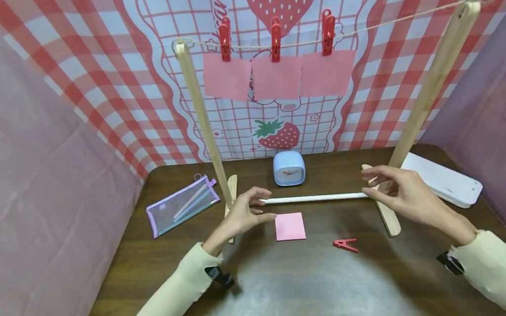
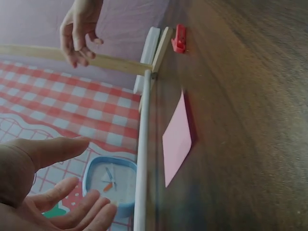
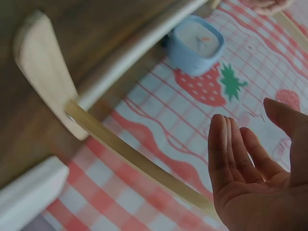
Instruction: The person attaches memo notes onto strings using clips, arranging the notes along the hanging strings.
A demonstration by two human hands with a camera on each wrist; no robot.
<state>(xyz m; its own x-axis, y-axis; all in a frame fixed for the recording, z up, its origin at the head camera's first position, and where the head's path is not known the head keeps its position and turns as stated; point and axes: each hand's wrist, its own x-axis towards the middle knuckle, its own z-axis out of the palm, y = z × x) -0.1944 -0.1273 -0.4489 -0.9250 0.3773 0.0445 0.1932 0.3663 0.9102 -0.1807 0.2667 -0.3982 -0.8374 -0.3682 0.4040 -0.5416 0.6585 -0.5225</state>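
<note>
My left hand (image 1: 243, 213) hovers just left of a pink square of paper (image 1: 290, 226) on the table, thumb and fingers apart with nothing between them. Over the foot of the right wooden post (image 1: 434, 84) is my right hand (image 1: 398, 193), its fingers gently bent and holding nothing. A red clothespin (image 1: 345, 245) lies on the table between the hands, nearer the right one. Above, a string (image 1: 381, 25) carries three red clothespins (image 1: 275, 39), each with a pink paper (image 1: 277, 78) hanging below it.
A white rod (image 1: 314, 198) joins the two posts low down; the left post (image 1: 202, 117) leans slightly. Behind it stands a blue clock (image 1: 289, 168). A mesh pencil pouch (image 1: 183, 205) lies at left, a white case (image 1: 444, 180) at right. A strawberry-print cloth (image 1: 169, 120) hangs behind.
</note>
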